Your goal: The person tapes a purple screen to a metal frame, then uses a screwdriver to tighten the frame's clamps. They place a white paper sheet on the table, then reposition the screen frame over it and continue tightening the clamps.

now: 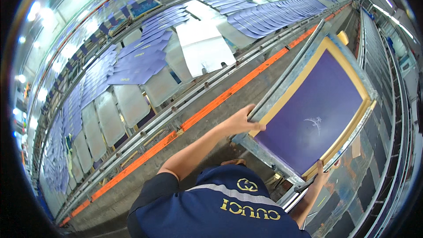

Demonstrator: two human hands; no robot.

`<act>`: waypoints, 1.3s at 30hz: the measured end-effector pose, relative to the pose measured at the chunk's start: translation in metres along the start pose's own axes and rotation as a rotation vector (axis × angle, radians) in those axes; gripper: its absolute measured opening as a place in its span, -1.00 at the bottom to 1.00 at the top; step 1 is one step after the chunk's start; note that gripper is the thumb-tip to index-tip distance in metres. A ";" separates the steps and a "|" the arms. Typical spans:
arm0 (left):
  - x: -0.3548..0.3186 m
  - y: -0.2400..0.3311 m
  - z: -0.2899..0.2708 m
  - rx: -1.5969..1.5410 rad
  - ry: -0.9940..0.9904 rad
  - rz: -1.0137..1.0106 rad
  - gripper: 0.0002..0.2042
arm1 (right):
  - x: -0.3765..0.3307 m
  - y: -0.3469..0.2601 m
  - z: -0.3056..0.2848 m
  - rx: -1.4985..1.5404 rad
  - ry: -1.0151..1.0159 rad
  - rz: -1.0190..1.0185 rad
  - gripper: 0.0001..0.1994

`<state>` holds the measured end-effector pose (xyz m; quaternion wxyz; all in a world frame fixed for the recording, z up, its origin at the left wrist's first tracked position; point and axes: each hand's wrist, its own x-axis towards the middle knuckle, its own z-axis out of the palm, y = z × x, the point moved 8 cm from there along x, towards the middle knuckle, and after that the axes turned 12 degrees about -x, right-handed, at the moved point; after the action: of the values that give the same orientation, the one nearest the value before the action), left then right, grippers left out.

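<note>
A screen-printing frame (324, 105) is tilted in front of me on the right. Its mesh is purple with a small pale design, bordered by yellow tape inside a worn grey metal rim. My left hand (245, 120) grips the frame's near left corner, thumb over the taped edge. At the near right edge, my right hand (320, 175) is closed round the rim, its fingers partly hidden beneath. A yellow piece (342, 38) sticks out at the frame's far end.
Left of me runs a long table with metal rails and an orange strip (238, 86). Purple printed sheets (139, 59) overlap on its grey plates, beside white sheets (202, 44). To the right, another long table (352, 180) bears dark stained panels.
</note>
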<state>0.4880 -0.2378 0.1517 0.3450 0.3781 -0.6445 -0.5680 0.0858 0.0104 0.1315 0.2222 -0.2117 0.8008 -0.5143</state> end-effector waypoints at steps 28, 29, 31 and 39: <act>0.154 -0.247 -0.298 1.266 0.010 -0.405 -0.76 | -0.014 0.016 0.065 0.099 0.682 0.431 -0.50; 0.146 -0.254 -0.303 1.270 -0.059 -0.515 -0.75 | -0.016 0.011 0.068 0.078 0.691 0.414 -0.51; 0.157 -0.229 -0.299 1.269 -0.034 -0.388 -0.75 | -0.016 0.003 0.084 0.080 0.686 0.427 -0.50; 0.196 -0.271 -0.469 0.919 1.051 -0.417 -0.21 | -0.011 0.011 0.109 0.056 0.688 0.477 -0.43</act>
<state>0.8299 -0.6501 -0.0594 0.3000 0.8226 -0.4816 -0.0376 0.1555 -0.0586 0.0820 0.0603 0.1702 0.8406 -0.5107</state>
